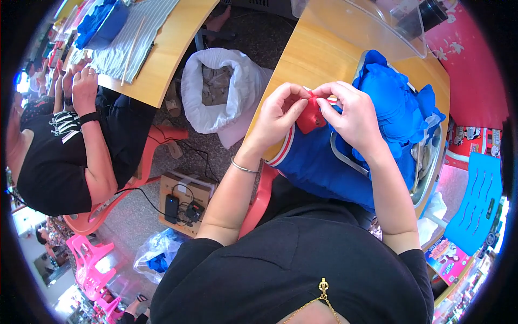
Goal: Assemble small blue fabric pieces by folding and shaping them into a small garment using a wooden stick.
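Observation:
My left hand (283,112) and my right hand (352,112) are close together over the table edge. Thumbs and fingertips of both pinch the top of a small red piece of cloth (309,120), which hangs between them. Dark blue cloth with a red and white striped border (318,162) drapes over the table edge below it. Just beyond my right hand, a heap of bright blue fabric pieces (386,97) fills a metal tray (443,143). What my fingertips hold at the very top of the red cloth is too small to make out.
A clear plastic bin (356,24) stands at the table's far side. Left of the table is an open white sack (202,116) of pale scraps. A co-worker (65,162) sits at another table (156,75). A cardboard box (183,202) with a phone and cables lies on the floor.

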The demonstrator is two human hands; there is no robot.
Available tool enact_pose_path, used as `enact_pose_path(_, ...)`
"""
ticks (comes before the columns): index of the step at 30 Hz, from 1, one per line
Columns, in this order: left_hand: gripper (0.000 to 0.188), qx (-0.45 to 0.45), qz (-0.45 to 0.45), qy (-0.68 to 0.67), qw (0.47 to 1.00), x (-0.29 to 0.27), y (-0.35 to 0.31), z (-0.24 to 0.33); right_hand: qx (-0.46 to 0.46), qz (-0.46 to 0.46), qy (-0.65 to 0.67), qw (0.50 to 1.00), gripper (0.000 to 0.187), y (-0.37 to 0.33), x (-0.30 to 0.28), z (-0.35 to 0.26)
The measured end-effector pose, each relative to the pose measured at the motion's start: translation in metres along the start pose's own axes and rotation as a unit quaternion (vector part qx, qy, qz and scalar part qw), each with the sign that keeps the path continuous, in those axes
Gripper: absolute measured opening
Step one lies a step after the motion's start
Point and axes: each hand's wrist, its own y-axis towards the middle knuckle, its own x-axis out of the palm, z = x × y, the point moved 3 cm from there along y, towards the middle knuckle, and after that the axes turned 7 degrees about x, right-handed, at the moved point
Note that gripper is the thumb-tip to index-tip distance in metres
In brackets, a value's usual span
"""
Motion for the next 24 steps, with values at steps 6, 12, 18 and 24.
enact_pose_path(6, 0.019, -0.004, -0.009, -0.064, 0.998, 0.003, 0.000, 0.000, 0.060, -0.073, 0.063, 0.994, 0.015, 0.005, 0.001, 0.005)
enact_pose_path(12, 0.023, -0.039, 0.017, -0.040, 0.998, 0.009, 0.001, 0.000, -0.016, -0.010, -0.132, 0.991, 0.015, -0.001, 0.003, -0.005)
enact_pose_path(18, 0.019, -0.055, 0.021, -0.041, 0.997, 0.003, -0.001, -0.008, 0.096, -0.047, 0.055, 0.993, 0.018, 0.002, 0.001, 0.012)
enact_pose_path(24, 0.022, -0.039, 0.046, -0.089, 0.994, 0.007, 0.001, -0.009, 0.036, -0.059, 0.003, 0.998, 0.019, 0.005, 0.005, 0.006)
